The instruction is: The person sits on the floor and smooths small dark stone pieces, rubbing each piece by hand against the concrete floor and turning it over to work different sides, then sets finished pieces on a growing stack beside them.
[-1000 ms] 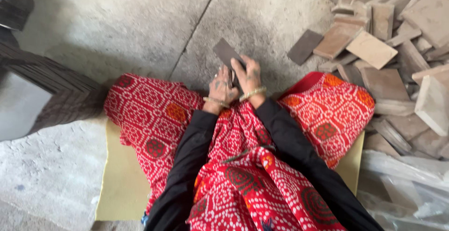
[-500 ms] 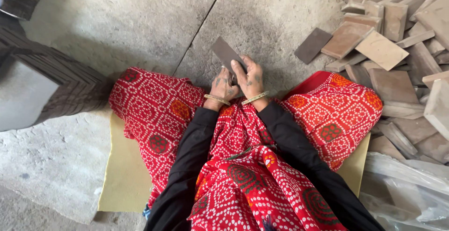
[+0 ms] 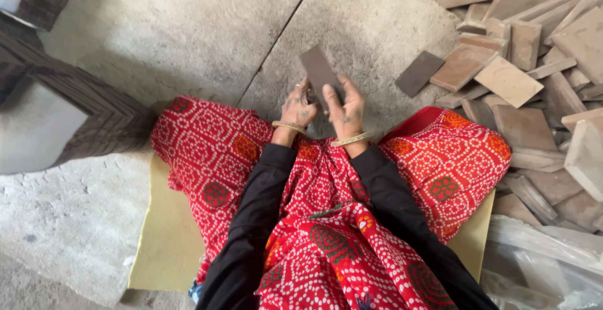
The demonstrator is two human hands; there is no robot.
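I sit cross-legged on the floor in red patterned cloth with black sleeves. Both hands hold one flat grey-brown rectangular tile in front of my knees, tilted with its far end raised. My left hand grips its lower left side. My right hand grips its lower right side, fingers wrapped over the edge. Each wrist wears a gold bangle.
A loose heap of similar brown tiles lies at the right, one dark tile apart from it. A neat stack of dark tiles stands at the left. I sit on a yellow mat on concrete floor. Clear plastic lies lower right.
The tile has stayed in both hands; they have shifted slightly and the tile's far end has lifted a little. The view has drifted a bit.
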